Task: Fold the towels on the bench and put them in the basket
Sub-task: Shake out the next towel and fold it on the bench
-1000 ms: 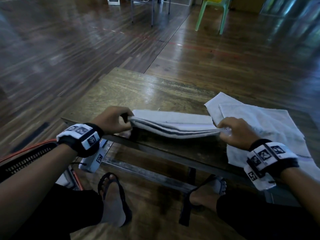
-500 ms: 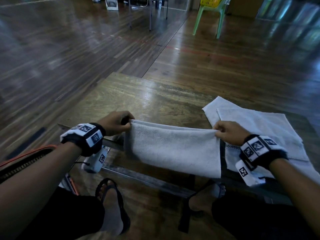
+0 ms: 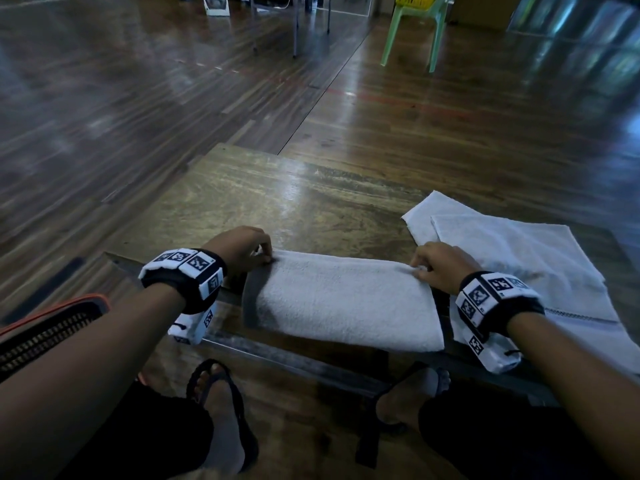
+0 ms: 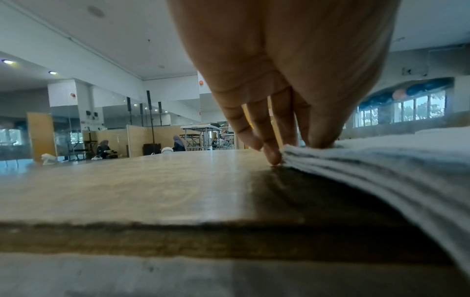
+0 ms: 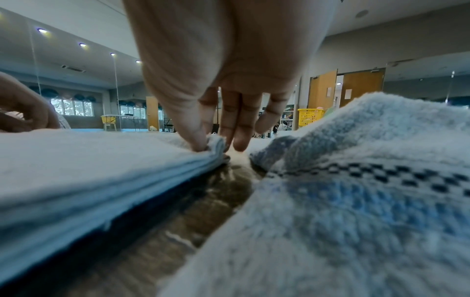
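White terry cloth sits under both your hands: the folded towel (image 3: 343,303) lies along the near edge of the wooden bench (image 3: 277,199), its front part drooping over that edge. Your left hand (image 3: 239,249) is at the towel's far left corner, fingers curled down, and the left wrist view shows the thumb pressed on top of the stacked layers with a fingertip against their side, so you're pinching that corner. Your right hand (image 3: 441,266) has the far right corner, and the right wrist view shows the thumb and first finger clamped on the bunched layers while the other fingers (image 5: 241,128) point down just beyond, tips near the wood. Layers are stacked neatly, edges lined up on both sides.

Just to the right, more unfolded towels (image 3: 519,258) lie spread on the bench's right end, one over another, the nearer one showing a chequered woven band. At the lower left, beside your left forearm, the basket (image 3: 52,327) shows its orange rim and dark mesh side, off the bench, well apart from the towel you hold.
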